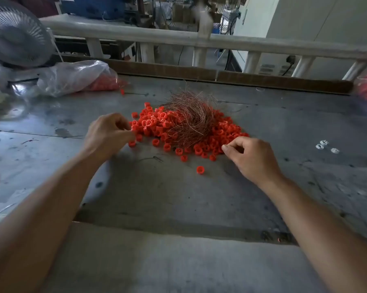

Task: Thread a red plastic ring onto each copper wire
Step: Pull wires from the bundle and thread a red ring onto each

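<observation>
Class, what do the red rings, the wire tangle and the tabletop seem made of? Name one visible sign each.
Red rings: probably moulded plastic; uniform bright colour, soft sheen. Wire tangle: likely copper; fine reddish-brown strands. Tabletop: seemingly sheet metal; grey, stained, dully reflective.

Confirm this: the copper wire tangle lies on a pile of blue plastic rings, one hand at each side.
Not blue: the head view shows the plastic rings are red. The copper wire tangle does lie on them, with the left hand and right hand at either side.
</observation>
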Demonstrator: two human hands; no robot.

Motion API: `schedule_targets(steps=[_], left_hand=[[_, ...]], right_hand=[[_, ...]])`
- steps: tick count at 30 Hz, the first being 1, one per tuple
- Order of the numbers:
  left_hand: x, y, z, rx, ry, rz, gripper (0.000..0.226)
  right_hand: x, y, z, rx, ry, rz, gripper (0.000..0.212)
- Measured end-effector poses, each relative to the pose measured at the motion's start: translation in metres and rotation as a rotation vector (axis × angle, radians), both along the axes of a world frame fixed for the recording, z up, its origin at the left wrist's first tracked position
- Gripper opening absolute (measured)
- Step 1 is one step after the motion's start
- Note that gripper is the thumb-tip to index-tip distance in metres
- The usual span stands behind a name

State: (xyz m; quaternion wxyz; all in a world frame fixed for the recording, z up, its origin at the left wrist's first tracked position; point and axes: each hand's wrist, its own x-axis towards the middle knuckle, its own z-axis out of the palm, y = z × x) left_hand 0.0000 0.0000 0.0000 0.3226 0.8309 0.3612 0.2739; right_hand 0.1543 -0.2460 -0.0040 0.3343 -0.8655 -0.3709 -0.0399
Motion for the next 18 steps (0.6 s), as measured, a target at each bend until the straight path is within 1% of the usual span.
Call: schedule_targets(steps=[3, 5, 7, 9, 10, 11, 12, 14, 15, 16, 18], left_hand=[[-0.003, 0.005, 0.001, -0.045, 0.168, -0.006, 0.019], [-0.004, 0.008, -0.003, -0.045, 0.207, -0.052, 0.018], [-0.003, 0.006, -0.005, 0.007, 0.229, -0.075, 0.017], [-0.004, 0.004, -0.003, 0.064, 0.208, -0.054, 0.018], [-0.005, 0.001, 0.001, 0.068, 0.153, -0.044, 0.018], [-0.006, -0.004, 0.005, 0.031, 0.069, -0.066, 0.017], [-0.007, -0.012, 0.009, -0.041, -0.03, -0.143, 0.017], [-0.01, -0.035, 0.017, -0.241, -0.186, -0.432, 0.016], [-0.011, -0.047, 0.017, -0.324, -0.208, -0.575, 0.017], [-0.012, -0.057, 0.017, -0.383, -0.191, -0.685, 0.019], [-0.011, -0.071, 0.013, -0.406, -0.103, -0.811, 0.016]], right_hand=[[0.002, 0.0, 0.0, -0.029, -0.012, 0.0, 0.019], [0.002, 0.001, -0.001, -0.035, -0.009, -0.003, 0.019], [0.001, 0.002, -0.002, -0.047, -0.022, -0.007, 0.018], [0.002, 0.002, -0.001, -0.055, -0.031, -0.01, 0.018], [0.002, 0.003, -0.001, -0.055, -0.032, -0.009, 0.018], [0.003, 0.003, -0.001, -0.058, -0.032, -0.006, 0.018], [0.003, 0.004, -0.001, -0.064, -0.034, -0.001, 0.018], [0.002, 0.003, -0.002, -0.076, -0.027, 0.003, 0.019], [0.003, 0.003, -0.002, -0.074, -0.025, 0.002, 0.018], [0.002, 0.002, -0.002, -0.057, -0.021, 0.001, 0.017], [-0.001, 0.002, -0.001, 0.051, -0.019, -0.001, 0.013]])
